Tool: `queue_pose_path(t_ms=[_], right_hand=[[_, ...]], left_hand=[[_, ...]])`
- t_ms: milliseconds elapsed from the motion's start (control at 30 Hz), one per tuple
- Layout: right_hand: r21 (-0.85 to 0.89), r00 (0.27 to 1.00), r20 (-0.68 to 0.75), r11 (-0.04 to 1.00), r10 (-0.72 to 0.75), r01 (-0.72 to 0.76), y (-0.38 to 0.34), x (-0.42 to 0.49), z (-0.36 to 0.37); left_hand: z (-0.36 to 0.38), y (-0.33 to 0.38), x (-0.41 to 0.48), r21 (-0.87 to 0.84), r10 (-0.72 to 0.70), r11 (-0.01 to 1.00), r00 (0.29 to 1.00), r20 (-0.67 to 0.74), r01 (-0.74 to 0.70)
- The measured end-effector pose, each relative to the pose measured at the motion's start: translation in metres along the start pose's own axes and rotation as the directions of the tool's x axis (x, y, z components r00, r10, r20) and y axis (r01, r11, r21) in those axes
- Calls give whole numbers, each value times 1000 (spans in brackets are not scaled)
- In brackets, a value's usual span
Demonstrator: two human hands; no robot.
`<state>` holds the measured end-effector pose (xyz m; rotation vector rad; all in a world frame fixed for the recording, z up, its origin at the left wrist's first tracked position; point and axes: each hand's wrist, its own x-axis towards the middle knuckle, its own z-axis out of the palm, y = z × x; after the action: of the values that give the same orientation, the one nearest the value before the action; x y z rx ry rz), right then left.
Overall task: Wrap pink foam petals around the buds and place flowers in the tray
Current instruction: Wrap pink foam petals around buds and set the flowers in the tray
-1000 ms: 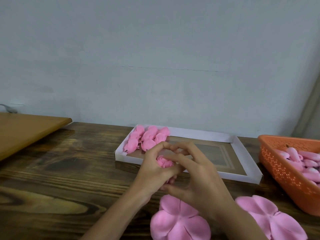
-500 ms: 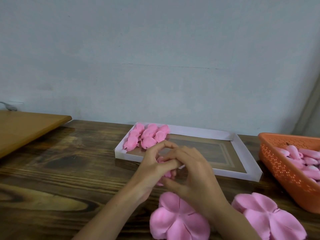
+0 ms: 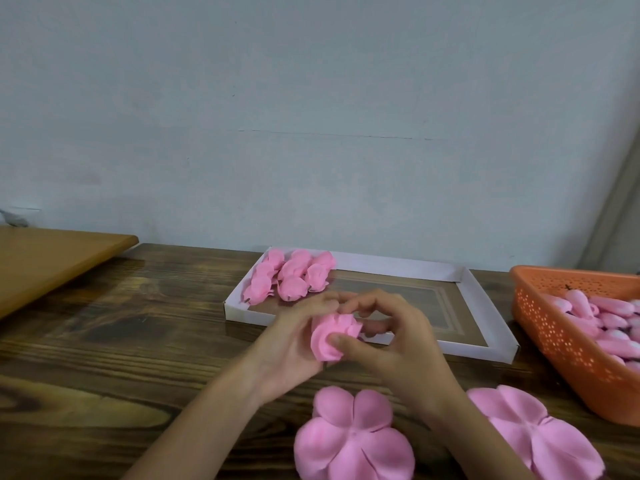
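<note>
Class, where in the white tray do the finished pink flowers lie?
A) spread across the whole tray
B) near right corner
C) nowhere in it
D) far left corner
D: the finished flowers are bunched together in the far left corner of the white tray.

Two bare hands, left hand [image 3: 291,348], right hand [image 3: 405,348] — slim bare forearms [image 3: 194,427], uncovered down to the frame edge
</note>
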<state>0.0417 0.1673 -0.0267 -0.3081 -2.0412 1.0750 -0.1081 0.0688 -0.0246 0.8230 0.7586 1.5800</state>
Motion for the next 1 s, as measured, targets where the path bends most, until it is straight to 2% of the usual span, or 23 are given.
queue_pose_path(t_ms=[167, 233, 400, 533, 633, 1000], right_hand=[[-217, 989, 71, 966, -126, 139, -5, 0, -3], [-287, 984, 83, 942, -159, 176, -7, 1, -3], [-326, 983, 52, 927, -178, 185, -11, 0, -3], [-386, 963, 119, 883, -241, 268, -15, -2, -4], [-396, 965, 170, 883, -201, 253, -18, -3, -4], [-385, 985, 145, 911, -96, 146, -19, -2, -5]], left_hand=[[2, -4, -1, 193, 2, 981, 1000, 4, -3], [3, -5, 0, 188, -7, 982, 1000, -26, 12], [7, -5, 2, 116, -81, 989, 991, -110, 94], [11, -7, 3, 50, -104, 992, 978, -179, 114], [11, -8, 4, 43, -97, 993, 972, -213, 108], [6, -12, 6, 73, -68, 994, 975, -210, 85]])
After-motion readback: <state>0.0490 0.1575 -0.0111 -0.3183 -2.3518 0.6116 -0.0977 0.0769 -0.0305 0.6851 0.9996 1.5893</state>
